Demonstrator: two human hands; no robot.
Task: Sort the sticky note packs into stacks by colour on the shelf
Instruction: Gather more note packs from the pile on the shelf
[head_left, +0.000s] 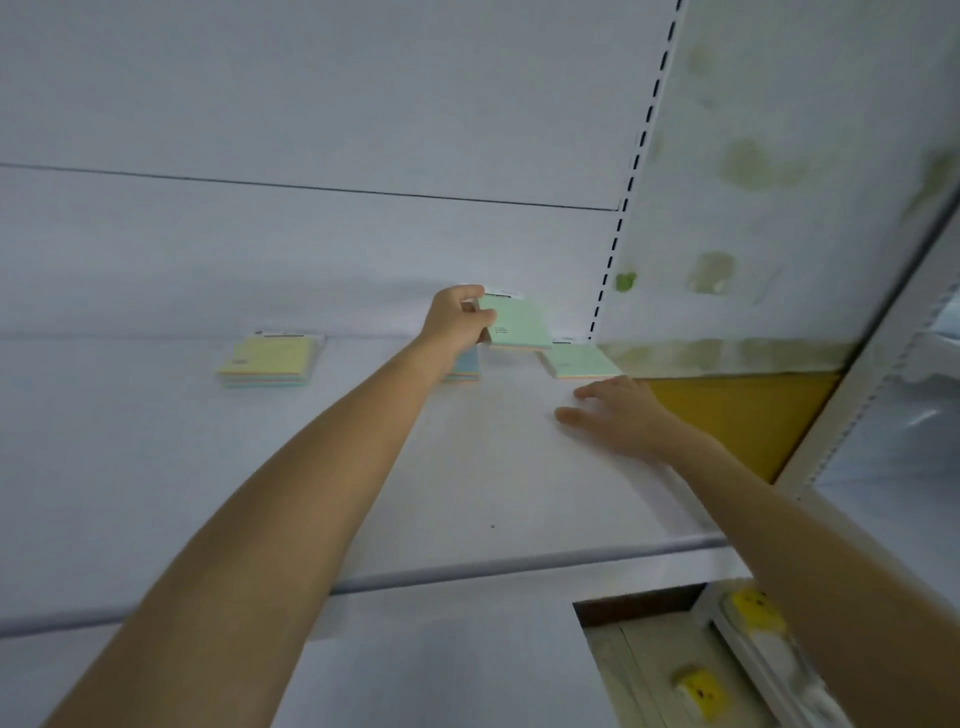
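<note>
My left hand (457, 322) grips a green sticky note pack (517, 323) by its left edge, lifted and tilted above the white shelf (363, 467) near the back. Under that hand lies a blue pack (467, 366), mostly hidden by my wrist. A second green pack (579, 362) lies flat to the right, near the back corner. A stack with a yellow pack (272, 359) on top sits at the back left. My right hand (618, 415) rests flat on the shelf, fingers spread, just in front of the flat green pack and holding nothing.
A side panel (779, 208) with faded green marks closes the shelf on the right, with a yellow strip (737, 415) at its base. The slotted upright (623, 208) runs up the back corner. Below the shelf's front lip (467, 569) are lower fittings with yellow tags (753, 608).
</note>
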